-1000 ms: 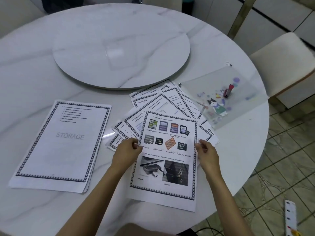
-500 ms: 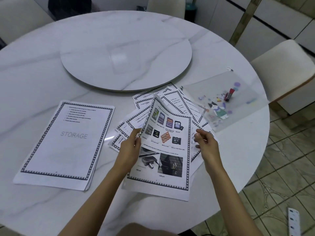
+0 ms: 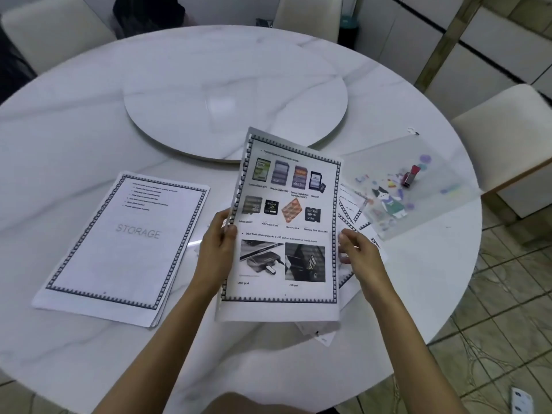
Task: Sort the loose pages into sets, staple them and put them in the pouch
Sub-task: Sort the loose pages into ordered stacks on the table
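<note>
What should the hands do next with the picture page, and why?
Probably swing the picture page left onto the STORAGE pile: the left hand holds it lifted above the loose pages, and that pile is the only neat stack.

The held sheet hides most of the loose pages beneath it. Fine print on the STORAGE stack blurs beyond reading.
</note>
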The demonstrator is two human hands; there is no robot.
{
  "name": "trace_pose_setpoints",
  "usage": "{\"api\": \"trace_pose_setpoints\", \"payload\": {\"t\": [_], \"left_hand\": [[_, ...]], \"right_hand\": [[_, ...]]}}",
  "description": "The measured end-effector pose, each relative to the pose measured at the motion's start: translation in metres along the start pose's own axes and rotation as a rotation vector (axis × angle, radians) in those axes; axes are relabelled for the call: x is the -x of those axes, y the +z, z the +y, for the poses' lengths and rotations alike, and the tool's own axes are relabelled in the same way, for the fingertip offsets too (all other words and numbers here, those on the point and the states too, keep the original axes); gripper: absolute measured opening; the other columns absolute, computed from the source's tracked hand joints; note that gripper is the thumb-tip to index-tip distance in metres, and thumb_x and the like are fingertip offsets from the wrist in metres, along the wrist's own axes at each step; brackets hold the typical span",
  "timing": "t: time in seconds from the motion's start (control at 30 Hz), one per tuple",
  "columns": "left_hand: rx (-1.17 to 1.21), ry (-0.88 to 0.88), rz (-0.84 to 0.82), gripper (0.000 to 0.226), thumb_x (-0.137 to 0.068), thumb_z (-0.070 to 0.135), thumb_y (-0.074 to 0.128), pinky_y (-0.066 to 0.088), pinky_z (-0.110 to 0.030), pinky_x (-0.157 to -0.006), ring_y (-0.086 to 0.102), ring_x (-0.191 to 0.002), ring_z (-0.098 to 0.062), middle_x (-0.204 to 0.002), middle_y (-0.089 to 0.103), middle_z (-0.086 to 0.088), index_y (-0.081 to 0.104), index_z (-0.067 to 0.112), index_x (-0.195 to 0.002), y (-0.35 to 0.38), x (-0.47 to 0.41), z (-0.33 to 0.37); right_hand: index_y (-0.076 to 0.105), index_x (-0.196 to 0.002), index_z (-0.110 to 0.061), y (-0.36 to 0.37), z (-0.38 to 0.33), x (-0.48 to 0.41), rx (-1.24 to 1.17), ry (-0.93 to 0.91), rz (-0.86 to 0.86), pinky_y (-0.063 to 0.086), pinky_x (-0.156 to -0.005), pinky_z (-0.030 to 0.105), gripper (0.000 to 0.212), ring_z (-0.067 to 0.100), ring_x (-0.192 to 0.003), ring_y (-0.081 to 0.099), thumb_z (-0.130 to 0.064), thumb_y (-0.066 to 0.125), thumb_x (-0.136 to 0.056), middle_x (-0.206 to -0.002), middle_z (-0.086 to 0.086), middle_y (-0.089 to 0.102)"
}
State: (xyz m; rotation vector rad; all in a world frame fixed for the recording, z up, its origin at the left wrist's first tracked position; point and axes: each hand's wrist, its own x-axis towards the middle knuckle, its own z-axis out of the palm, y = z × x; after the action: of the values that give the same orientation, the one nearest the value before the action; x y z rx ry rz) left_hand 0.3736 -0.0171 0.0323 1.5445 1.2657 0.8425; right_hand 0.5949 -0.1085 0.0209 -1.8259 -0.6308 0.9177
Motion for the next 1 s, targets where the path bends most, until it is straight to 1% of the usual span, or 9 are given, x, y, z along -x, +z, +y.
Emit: {"api": "trace_pose_setpoints", "payload": {"t": [0.07,0.17,0.2,0.43,0.53,0.67,0.77,0.87,1.0], "left_hand": [[0.052,-0.031,0.012,0.029,-0.099,0.010,0.037,0.045,-0.015,-0.074,0.057,-0.082,-0.008,-0.088,0.061,0.008,0.048,0.024,-0.123,-0.003,0.001,0.003],[0.126,-0.079,0.038,0.030,-0.099,0.011,0.036,0.050,-0.028,-0.084,0.063,-0.093,-0.015,-0.104,0.066,0.000,0.047,0.021,-0.126,-0.008,0.001,0.006],[0.146,-0.090,0.042,0.031,-0.099,0.011,0.036,0.050,-0.033,-0.087,0.064,-0.096,-0.019,-0.108,0.066,-0.004,0.047,0.020,-0.127,-0.010,0.001,0.007],[0.191,-0.151,0.064,0.027,-0.100,0.014,0.038,0.054,-0.040,-0.084,0.067,-0.093,-0.021,-0.108,0.067,-0.007,0.048,0.021,-0.123,-0.016,0.002,0.004],[0.191,-0.160,0.056,0.027,-0.099,0.013,0.038,0.054,-0.039,-0.084,0.067,-0.092,-0.021,-0.109,0.068,-0.008,0.049,0.020,-0.123,-0.014,0.002,0.003],[0.210,-0.188,0.044,0.028,-0.099,0.015,0.039,0.053,-0.040,-0.086,0.067,-0.097,-0.022,-0.110,0.067,-0.007,0.048,0.020,-0.125,-0.015,0.001,0.001],[0.218,-0.215,0.009,0.024,-0.099,0.019,0.042,0.055,-0.035,-0.080,0.068,-0.090,-0.015,-0.101,0.069,0.002,0.049,0.023,-0.122,-0.014,0.001,-0.001],[0.188,-0.270,-0.083,0.024,-0.098,0.023,0.043,0.054,-0.024,-0.066,0.065,-0.086,-0.012,-0.098,0.067,0.004,0.050,0.020,-0.121,-0.016,-0.002,-0.007],[-0.137,-0.221,-0.237,0.024,-0.096,0.019,0.048,0.047,-0.008,-0.065,0.058,-0.089,-0.006,-0.108,0.061,0.002,0.053,0.019,-0.120,-0.022,-0.005,-0.019]], "right_hand": [[0.057,-0.116,-0.012,0.005,-0.006,0.001,0.026,-0.025,-0.049,0.048,-0.084,0.029,0.029,0.015,-0.096,0.060,-0.030,0.051,-0.094,-0.115,0.004,0.063],[0.057,-0.094,-0.027,0.012,-0.016,0.002,-0.034,-0.065,-0.085,0.050,-0.074,0.018,0.006,0.001,-0.083,0.061,-0.028,0.051,-0.095,-0.095,-0.005,0.066],[0.054,-0.089,-0.028,0.013,-0.018,0.001,-0.061,-0.077,-0.086,0.050,-0.072,0.018,0.008,0.001,-0.080,0.062,-0.026,0.050,-0.095,-0.090,-0.006,0.066],[0.062,-0.092,-0.021,0.016,-0.025,-0.003,-0.109,-0.075,-0.110,0.055,-0.073,0.033,0.010,0.018,-0.078,0.068,-0.022,0.052,-0.095,-0.090,0.002,0.070],[0.066,-0.089,-0.022,0.016,-0.024,-0.005,-0.098,-0.068,-0.150,0.057,-0.069,0.032,0.015,0.017,-0.074,0.070,-0.020,0.052,-0.095,-0.083,-0.001,0.073],[0.065,-0.085,-0.022,0.015,-0.028,-0.006,-0.042,-0.101,-0.151,0.057,-0.070,0.032,0.018,0.017,-0.074,0.069,-0.016,0.051,-0.095,-0.085,0.003,0.071],[0.064,-0.082,-0.020,0.011,-0.028,-0.008,0.033,-0.127,-0.099,0.055,-0.073,0.039,0.017,0.027,-0.079,0.068,-0.020,0.053,-0.094,-0.086,0.009,0.071],[0.065,-0.089,-0.009,0.000,-0.028,-0.014,0.103,-0.139,-0.078,0.054,-0.078,0.053,0.020,0.037,-0.084,0.067,-0.025,0.054,-0.094,-0.089,0.016,0.071],[0.066,-0.086,-0.019,-0.020,-0.029,-0.018,0.131,-0.131,-0.034,0.055,-0.080,0.048,0.015,0.027,-0.082,0.069,-0.021,0.053,-0.094,-0.089,0.007,0.072]]}}
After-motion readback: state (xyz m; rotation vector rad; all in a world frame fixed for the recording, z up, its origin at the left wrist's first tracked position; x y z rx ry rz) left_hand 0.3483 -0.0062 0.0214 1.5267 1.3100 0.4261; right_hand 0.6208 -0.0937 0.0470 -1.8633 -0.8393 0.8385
